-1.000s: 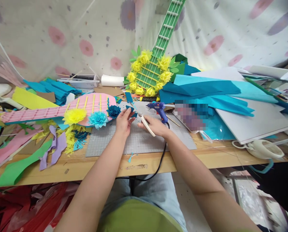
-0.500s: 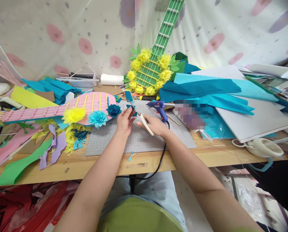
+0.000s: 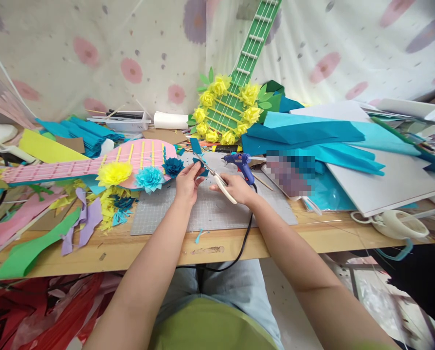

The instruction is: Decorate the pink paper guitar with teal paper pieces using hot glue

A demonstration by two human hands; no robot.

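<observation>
My left hand (image 3: 188,183) pinches a small piece of dark teal crepe paper (image 3: 202,166) over the grey cutting mat (image 3: 159,216). In my right hand (image 3: 235,187) is a pair of white-handled scissors (image 3: 225,186), its blades pointing up and left across the paper. Whether the blades are fully closed I cannot tell. Left of my hands lies a pink paper guitar (image 3: 133,154) with a yellow flower (image 3: 114,173), a light blue flower (image 3: 149,179) and a dark teal flower (image 3: 173,166) on it. A blue glue gun (image 3: 242,166) rests just beyond my right hand.
A green paper guitar (image 3: 235,97) with yellow flowers stands against the curtain. Blue crepe sheets (image 3: 301,135) and white boards (image 3: 385,180) pile up on the right, near a white cup (image 3: 400,222). The glue gun's black cord (image 3: 247,238) hangs over the table edge. Coloured scraps (image 3: 38,248) cover the left.
The scissors' handles appear slightly more spread in my right hand. My left hand keeps hold of the teal paper in nearly the same place; the view shifts slightly.
</observation>
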